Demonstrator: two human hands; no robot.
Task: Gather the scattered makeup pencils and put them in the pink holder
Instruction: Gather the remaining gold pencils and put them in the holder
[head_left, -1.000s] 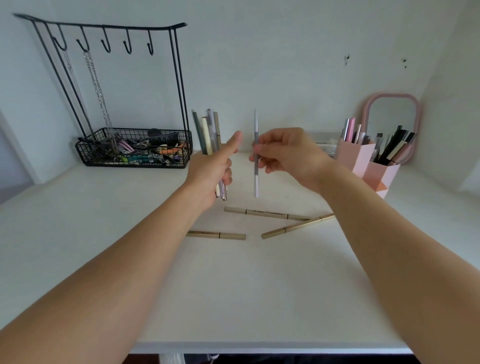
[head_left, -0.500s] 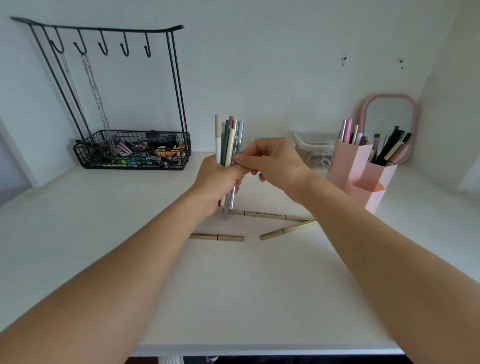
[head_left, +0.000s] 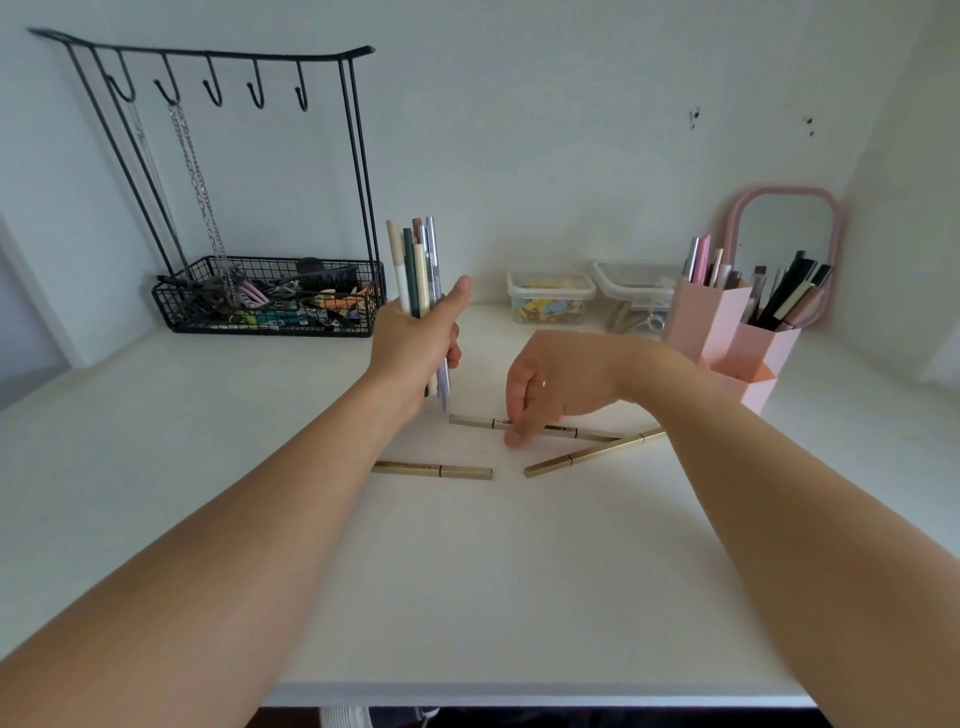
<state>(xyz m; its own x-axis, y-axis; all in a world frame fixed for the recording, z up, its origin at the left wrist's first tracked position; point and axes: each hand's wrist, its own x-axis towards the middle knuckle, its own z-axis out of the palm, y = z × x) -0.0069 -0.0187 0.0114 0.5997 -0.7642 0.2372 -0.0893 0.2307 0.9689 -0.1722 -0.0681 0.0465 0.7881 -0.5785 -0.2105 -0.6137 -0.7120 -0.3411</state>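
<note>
My left hand (head_left: 415, 348) grips an upright bundle of makeup pencils (head_left: 418, 270) above the white table. Three gold pencils lie on the table: a far one (head_left: 582, 432), a left one (head_left: 431, 470) and a slanted right one (head_left: 592, 457). My right hand (head_left: 550, 384) reaches down to the far gold pencil, its fingertips curled at it and touching it near the middle. The pink holder (head_left: 727, 332) stands at the right with several pencils and brushes in it.
A black wire rack with hooks and a basket of small items (head_left: 270, 301) stands at the back left. Two clear lidded boxes (head_left: 550, 296) sit against the wall. A pink-framed mirror (head_left: 784, 228) leans behind the holder. The table's front edge (head_left: 519, 693) is near me.
My right hand passed the white pencil into the bundle in my left hand, then dropped to the far gold pencil on the table. The left hand stayed raised with the bundle.
</note>
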